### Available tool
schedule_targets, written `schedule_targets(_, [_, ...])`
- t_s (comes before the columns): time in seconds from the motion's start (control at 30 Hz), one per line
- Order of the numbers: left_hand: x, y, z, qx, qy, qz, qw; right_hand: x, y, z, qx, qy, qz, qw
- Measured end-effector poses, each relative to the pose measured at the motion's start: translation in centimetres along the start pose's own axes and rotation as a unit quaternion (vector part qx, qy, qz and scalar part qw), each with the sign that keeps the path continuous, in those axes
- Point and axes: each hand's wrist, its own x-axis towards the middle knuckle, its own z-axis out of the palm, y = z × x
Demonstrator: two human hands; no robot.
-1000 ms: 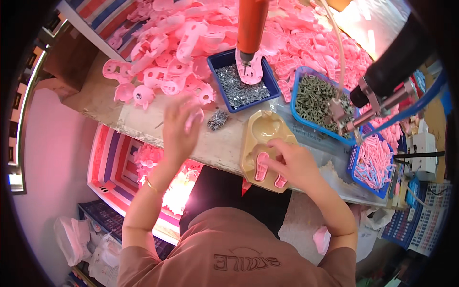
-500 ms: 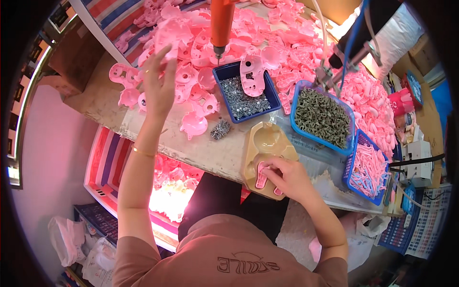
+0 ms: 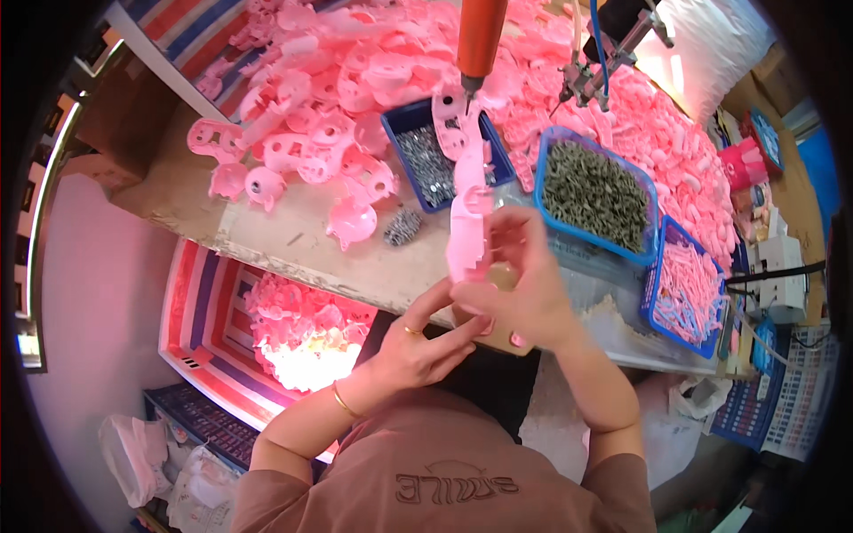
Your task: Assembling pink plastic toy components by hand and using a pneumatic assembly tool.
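Note:
Both my hands are at a long pink plastic shell, raised upright over the near edge of the bench. My right hand grips its lower right side, thumb across the bottom end. From the left, my left hand has its curled fingers at that same lower end; some fingertips are hidden. A tan moulded holder sits below, mostly covered by my hands, and a small pink part shows on it. Above the shell hangs an orange screwdriver, its tip over a blue tray of small metal screws.
Pink shells are heaped across the back. At right stand a blue tub of dark small parts and a blue basket of pink and blue strips. A metal nozzle fixture with hoses hangs above. Loose screws lie left of the shell.
My left hand has come back from the pile at the far left to the near edge, and the pink shell is now between my hands. The right hand has lifted off the small pink part.

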Motion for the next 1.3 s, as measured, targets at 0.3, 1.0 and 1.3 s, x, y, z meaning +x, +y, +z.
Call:
schedule_targets(0.3, [1.4,-1.6,-1.1,0.019,-0.027,-0.063,0.997,-5.3,2.7,-5.5,-0.435,-0.009,-0.097,0.895])
schedule_targets(1.0, [5.9,0.4,3.2,0.147,-0.233,-0.024,0.961,-7.7,3.8,-6.5,-0.524,0.020,-0.108,0.845])
schedule_targets(1.3, [6.2,0.4,3.2,0.150,-0.252,-0.029,0.956,-6.8,3.7,-9.0,-0.408,-0.016,-0.083,0.909])
